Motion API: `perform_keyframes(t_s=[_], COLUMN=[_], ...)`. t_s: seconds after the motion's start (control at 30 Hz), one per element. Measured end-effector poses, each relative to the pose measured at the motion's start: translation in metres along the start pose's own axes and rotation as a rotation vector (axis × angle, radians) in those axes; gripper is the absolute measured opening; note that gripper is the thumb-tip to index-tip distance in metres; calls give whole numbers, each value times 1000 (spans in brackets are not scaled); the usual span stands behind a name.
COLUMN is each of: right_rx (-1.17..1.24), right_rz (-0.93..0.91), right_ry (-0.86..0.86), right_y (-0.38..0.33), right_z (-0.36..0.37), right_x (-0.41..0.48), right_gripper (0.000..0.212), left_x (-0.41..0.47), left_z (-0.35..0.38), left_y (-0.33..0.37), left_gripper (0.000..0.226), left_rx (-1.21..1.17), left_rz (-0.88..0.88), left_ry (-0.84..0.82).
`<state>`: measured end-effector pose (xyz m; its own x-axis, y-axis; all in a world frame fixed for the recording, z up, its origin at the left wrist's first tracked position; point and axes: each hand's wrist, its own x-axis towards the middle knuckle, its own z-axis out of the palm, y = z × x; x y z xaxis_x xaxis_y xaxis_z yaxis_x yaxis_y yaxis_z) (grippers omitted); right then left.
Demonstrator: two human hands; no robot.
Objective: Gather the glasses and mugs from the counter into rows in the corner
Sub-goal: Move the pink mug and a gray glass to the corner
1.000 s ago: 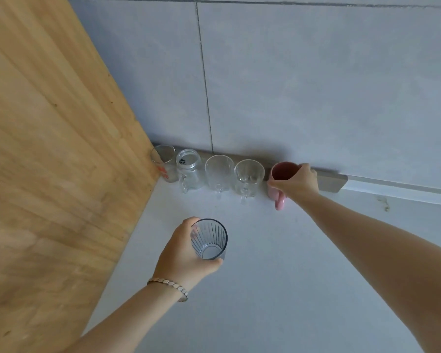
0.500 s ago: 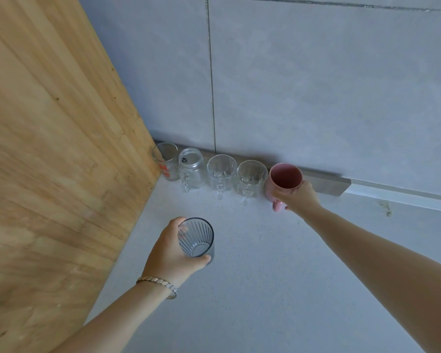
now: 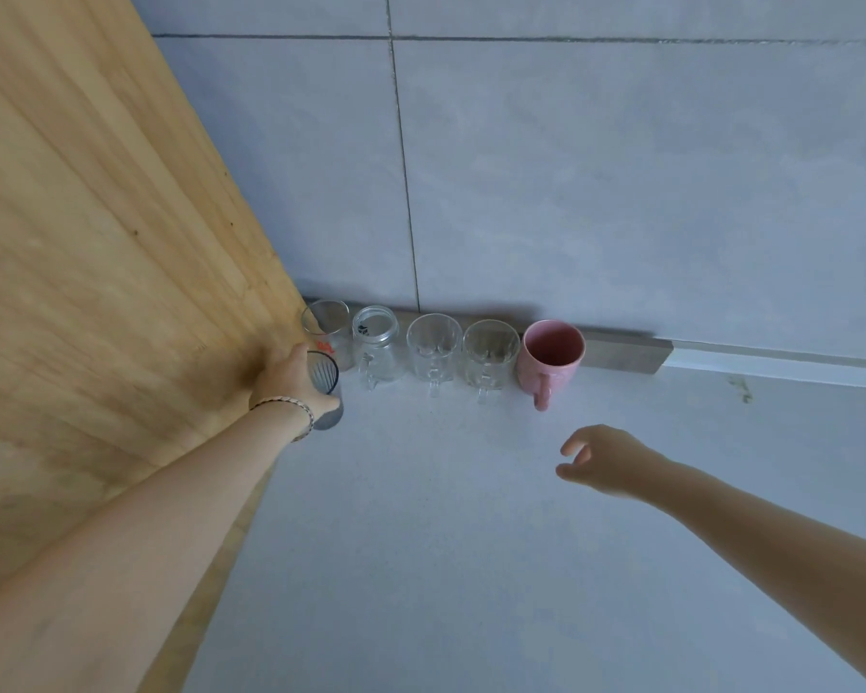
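**Glassware lines up in the corner, second row begins**

Glasses and mugs stand in one row along the wall: a printed glass (image 3: pixel 327 326) tight against the wooden panel (image 3: pixel 106 272), then a jar mug (image 3: pixel 377 345), two clear glass mugs (image 3: pixel 433 348) (image 3: pixel 490 353), and a pink mug (image 3: pixel 551 353) at the end farthest from the panel, all with handles turned toward the viewer. The left hand (image 3: pixel 288 380) is clamped around a ribbed dark glass (image 3: pixel 325 387), which sits at the table (image 3: pixel 471 542) just in front of the printed glass and close beside the panel; whether its base is fully down cannot be told. The right hand (image 3: pixel 602 460) hangs empty, fingers loosely curled and apart, well clear of the pink mug.

The ribbed glass looks light, rigid and breakable. Its grooves should give some purchase, so a wrap around the middle of the wall, as the left hand has it, seems the safe hold. Setting it down gently matters, since it stands nearly touching the printed glass and a knock could chip either. The mugs are best taken by their handles, which face outward; the pink one is probably heavier and less slippery than the clear ones.
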<state>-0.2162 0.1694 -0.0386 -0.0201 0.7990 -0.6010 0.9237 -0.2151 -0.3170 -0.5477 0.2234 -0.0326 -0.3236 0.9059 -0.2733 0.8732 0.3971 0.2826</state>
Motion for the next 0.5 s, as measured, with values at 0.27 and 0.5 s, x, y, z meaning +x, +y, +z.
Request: perform_keyframes(t_s=[0.27,0.5], right_rx=[19,38], right_rz=[-15,-27], right_ry=[7,-13], right_y=[9,18], right_z=[6,10], right_x=[-4,-13], right_gripper=[36,37], left_x=[18,-14], left_z=[10,16], left_y=[-8,-7], left_gripper=[78,60], left_rx=[324,339], left_rz=[83,215], left_ry=[51,165])
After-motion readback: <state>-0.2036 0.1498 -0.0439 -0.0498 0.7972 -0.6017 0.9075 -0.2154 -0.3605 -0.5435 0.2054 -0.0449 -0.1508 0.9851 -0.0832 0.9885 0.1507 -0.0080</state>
